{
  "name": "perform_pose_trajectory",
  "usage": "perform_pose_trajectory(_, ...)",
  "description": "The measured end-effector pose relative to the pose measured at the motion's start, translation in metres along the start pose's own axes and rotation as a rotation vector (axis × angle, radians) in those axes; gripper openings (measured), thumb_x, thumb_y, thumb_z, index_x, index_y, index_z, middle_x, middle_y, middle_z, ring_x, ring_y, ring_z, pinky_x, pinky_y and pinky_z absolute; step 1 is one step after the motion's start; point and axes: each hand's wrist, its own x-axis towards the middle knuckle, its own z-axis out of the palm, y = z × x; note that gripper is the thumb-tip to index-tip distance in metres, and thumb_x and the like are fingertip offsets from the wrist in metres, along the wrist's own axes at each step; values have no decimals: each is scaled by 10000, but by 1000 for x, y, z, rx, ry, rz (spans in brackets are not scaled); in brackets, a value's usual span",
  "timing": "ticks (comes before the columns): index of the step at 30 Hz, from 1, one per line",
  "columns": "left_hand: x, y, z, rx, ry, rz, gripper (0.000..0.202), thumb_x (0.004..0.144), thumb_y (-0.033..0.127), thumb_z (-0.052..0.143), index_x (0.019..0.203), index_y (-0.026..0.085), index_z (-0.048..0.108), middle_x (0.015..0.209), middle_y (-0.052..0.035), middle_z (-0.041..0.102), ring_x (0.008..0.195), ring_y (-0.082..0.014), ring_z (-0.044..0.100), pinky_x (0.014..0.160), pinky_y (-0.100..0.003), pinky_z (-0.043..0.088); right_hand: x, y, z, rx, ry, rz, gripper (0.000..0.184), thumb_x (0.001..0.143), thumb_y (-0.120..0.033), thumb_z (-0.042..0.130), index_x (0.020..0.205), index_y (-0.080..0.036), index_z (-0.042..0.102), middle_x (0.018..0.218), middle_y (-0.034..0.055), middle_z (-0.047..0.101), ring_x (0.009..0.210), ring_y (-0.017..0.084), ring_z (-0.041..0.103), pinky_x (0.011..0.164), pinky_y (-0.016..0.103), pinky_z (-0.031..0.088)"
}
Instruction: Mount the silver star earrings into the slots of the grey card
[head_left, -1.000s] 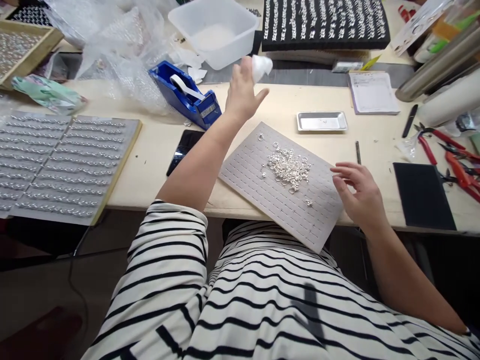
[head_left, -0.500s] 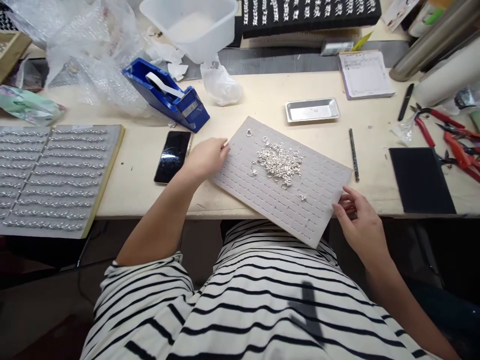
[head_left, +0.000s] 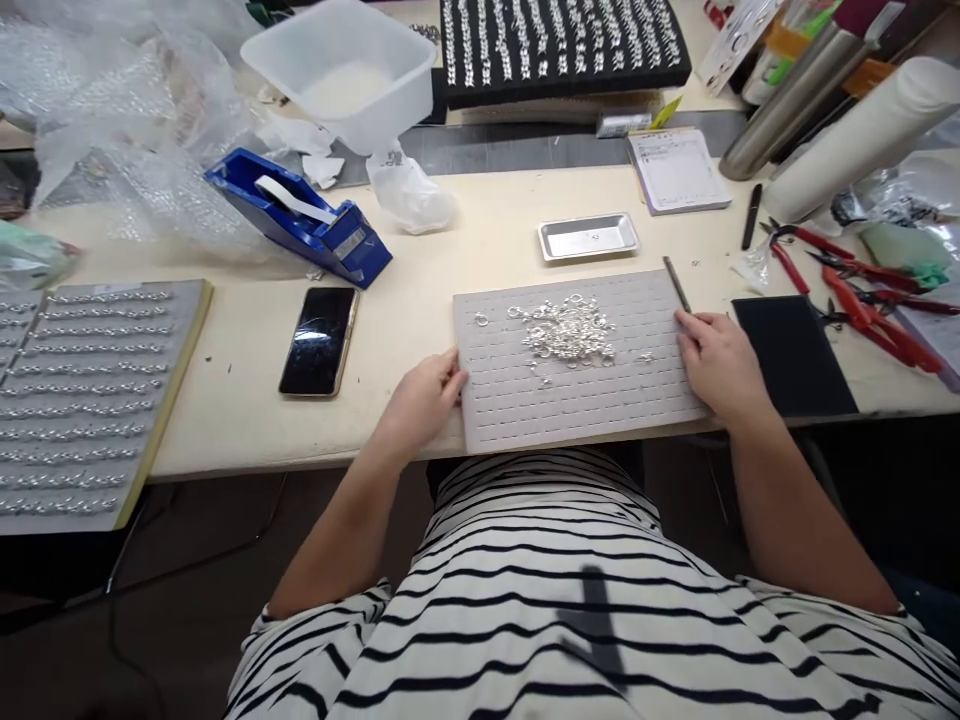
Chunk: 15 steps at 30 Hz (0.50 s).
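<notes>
A grey slotted foam pad (head_left: pixel 577 400) lies square to the table's front edge, right before me. A heap of small silver rings (head_left: pixel 568 332) rests on its upper middle, with a few loose ones beside it. My left hand (head_left: pixel 422 397) grips the pad's left edge, fingers curled onto it. My right hand (head_left: pixel 720 365) holds the pad's right edge, fingers bent over the border. A thin dark rod (head_left: pixel 676 284) lies just beyond my right fingers.
A black phone (head_left: pixel 318 341) and a blue tape dispenser (head_left: pixel 298 215) lie to the left, a steel tray (head_left: pixel 589 237) behind the pad. A ring-filled board (head_left: pixel 82 395) overhangs the left. A black mat (head_left: pixel 793 355) and red pliers (head_left: pixel 847 285) sit right; a white tub (head_left: pixel 346 70) at the back.
My left hand let go of a white plastic bag near the tub and came down to the pad. Both hands turned the pad from a slant to square with the table edge.
</notes>
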Motion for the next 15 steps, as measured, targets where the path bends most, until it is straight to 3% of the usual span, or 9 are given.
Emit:
perform_pose_trajectory(3,-4,15,7,-23,-70,47,362,1029,361,497,1335,238,650,1004,-47,757,884,-221,721,818,-331,586,11,23,-6,-8,59,2,294,984,-390,581,1160,-273,786,1114,136,700,953,279,582,925,490,493)
perform_pose_trajectory(6,-2,20,-2,14,-56,46,349,1031,429,529,1266,238,702,1054,-72,753,986,-264,717,902,-389,566,20,20,-17,-27,48,13,323,1012,-375,544,1177,-227,780,1167,194,698,1021,336,586,951,557,454)
perform_pose_trajectory(8,7,21,-13,53,29,29,364,1039,450,532,1255,219,712,1150,-100,730,1003,-267,716,933,-409,557,27,-3,-24,-26,12,-22,371,1038,-339,490,1282,-204,736,1277,214,682,1141,393,583,1006,607,430)
perform_pose_trajectory(10,21,23,-23,73,82,102,366,1026,374,582,1339,207,670,1230,-110,700,1039,-251,708,968,-398,549,34,-37,-26,1,11,-80,362,1038,-318,506,1314,-216,717,1294,188,692,1178,399,601,1032,630,441)
perform_pose_trajectory(12,40,28,-29,76,27,248,379,1014,313,608,1381,227,645,1307,-101,674,1138,-245,675,1014,-384,536,42,-77,-22,52,-55,-172,327,1029,-336,558,1310,-276,715,1275,99,722,1173,333,643,1027,555,502)
perform_pose_trajectory(15,69,36,-29,157,-55,375,387,997,266,635,1381,218,642,1346,-106,664,1216,-261,630,1069,-403,505,55,-130,-8,208,-253,-336,275,1036,-309,555,1246,-288,732,1244,70,751,1118,287,679,937,489,551)
